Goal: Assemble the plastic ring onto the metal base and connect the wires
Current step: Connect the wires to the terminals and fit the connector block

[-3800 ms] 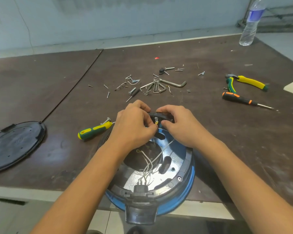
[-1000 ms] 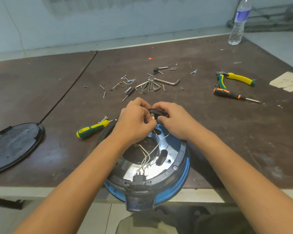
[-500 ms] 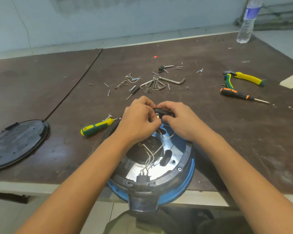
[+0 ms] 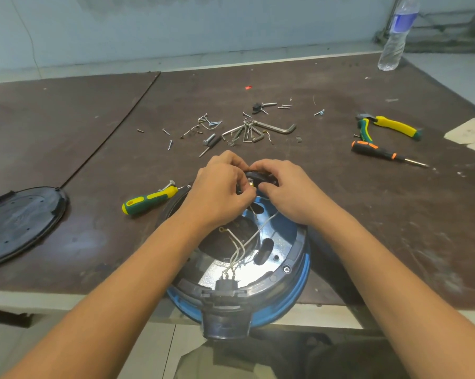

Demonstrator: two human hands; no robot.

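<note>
**Inspector:** Status of the hands?

**Fitter:** My left hand point(image 4: 219, 192) and right hand point(image 4: 288, 192) are both at the far rim of the metal base point(image 4: 281, 236). The fingers of both are curled together, pinching the small black terminal piece point(image 4: 261, 177). A brass tab shows between my thumbs. I cannot tell which finger holds the wire end.

**Inspector:** Any change over the last few seconds?

**Fitter:** Very little. Both hands have stayed on that piece, and only the fingertips have shifted. The white wires point(image 4: 244, 242) still run slack across the centre of the base to the black socket point(image 4: 225, 287) at its near rim.

**Inspector:** And the ring?

**Fitter:** The black plastic ring point(image 4: 299, 258) sits around the base's edge, inside the blue housing point(image 4: 285, 305). The yellow-green screwdriver point(image 4: 148, 201) lies untouched to the left of the base.

**Inspector:** Your finding?

**Fitter:** The ring appears seated. In my judgement the wire connection at the far rim is unfinished.
</note>
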